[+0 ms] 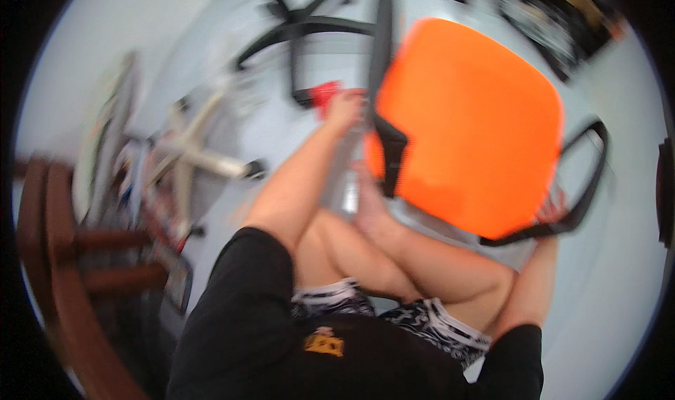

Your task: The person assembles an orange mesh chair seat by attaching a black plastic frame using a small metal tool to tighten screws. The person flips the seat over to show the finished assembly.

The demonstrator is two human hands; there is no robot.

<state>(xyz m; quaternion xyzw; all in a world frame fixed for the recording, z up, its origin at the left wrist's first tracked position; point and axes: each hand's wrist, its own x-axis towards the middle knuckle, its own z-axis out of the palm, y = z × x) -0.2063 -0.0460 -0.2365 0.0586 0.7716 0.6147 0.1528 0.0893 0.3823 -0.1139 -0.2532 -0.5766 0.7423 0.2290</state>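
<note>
An orange chair seat [471, 125] with black armrests is tilted up in front of my crossed legs. My left hand [347, 109] is closed at the left armrest [380, 48], its fingertips partly hidden behind the black frame. At the lower right, my right hand [553, 206] is wrapped round the right armrest [580, 210], with fingers showing between it and the seat. Motion blurs both hands. Just left of my left hand is a red thing [325, 97], too blurred to name, beside an end of the black star-shaped chair base [299, 28].
To the left, a pale star-shaped chair base [184, 150] with dark casters stands on the light floor. A brown wooden piece of furniture [67, 259] fills the lower left. Clear plastic wrapping [524, 20] and dark items lie at the far right.
</note>
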